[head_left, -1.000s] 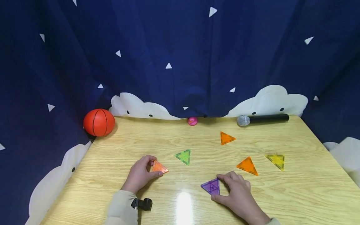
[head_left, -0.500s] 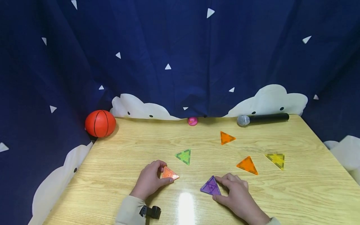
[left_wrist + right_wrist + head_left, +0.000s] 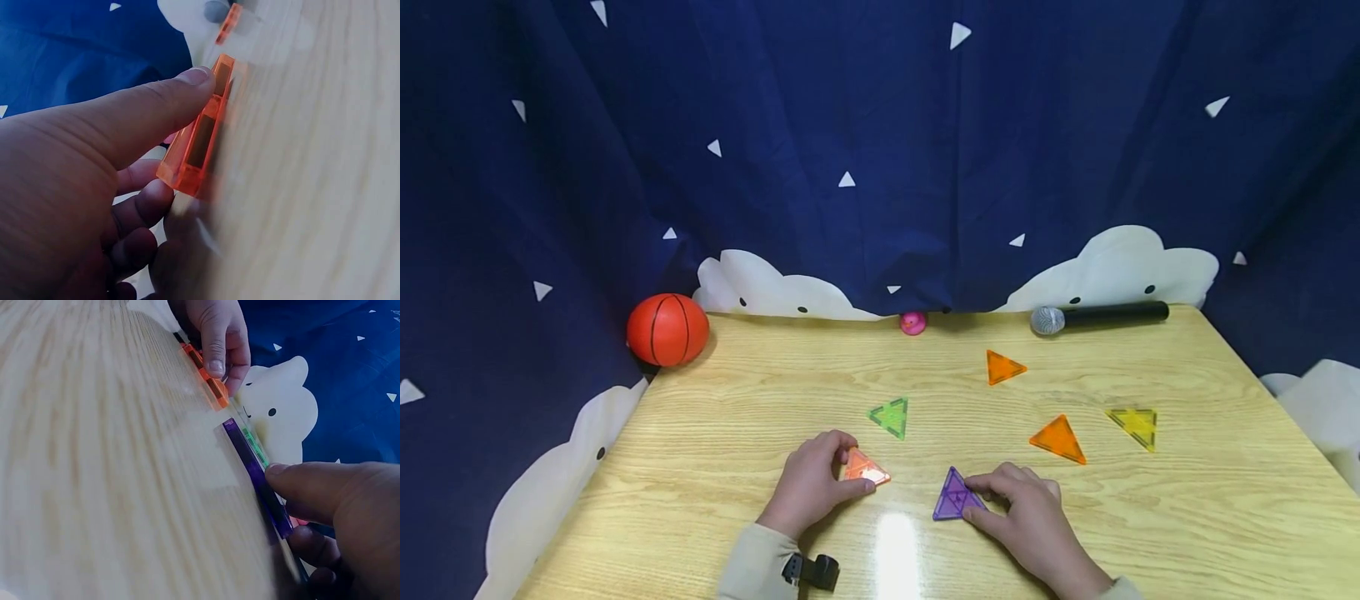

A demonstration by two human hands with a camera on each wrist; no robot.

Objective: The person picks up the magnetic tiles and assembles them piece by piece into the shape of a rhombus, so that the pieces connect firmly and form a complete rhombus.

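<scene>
My left hand (image 3: 811, 485) pinches a light orange triangular magnetic tile (image 3: 867, 470) between thumb and fingers. In the left wrist view this orange tile (image 3: 201, 140) is seen edge-on, low over the tabletop, with the thumb along its near edge. To the right, my right hand (image 3: 1028, 515) grips a purple triangular magnetic tile (image 3: 952, 497) by its right side. One corner of that tile points away from me. Edge-on in the right wrist view, the purple tile (image 3: 255, 472) has a corner facing the orange tile (image 3: 209, 380), with a small gap between them.
A green triangular tile (image 3: 891, 417) lies just beyond the two hands. Two darker orange tiles (image 3: 1004, 367) and a yellow tile (image 3: 1138, 426) are farther right. Along the back stand a red ball (image 3: 667, 330), a pink rubber duck (image 3: 913, 323) and a microphone (image 3: 1097, 317), before a blue curtain (image 3: 820, 100).
My left hand has carried the light orange tile rightward and a little nearer to me, closer to the purple one. The right hand has turned the purple tile, which has shifted slightly left.
</scene>
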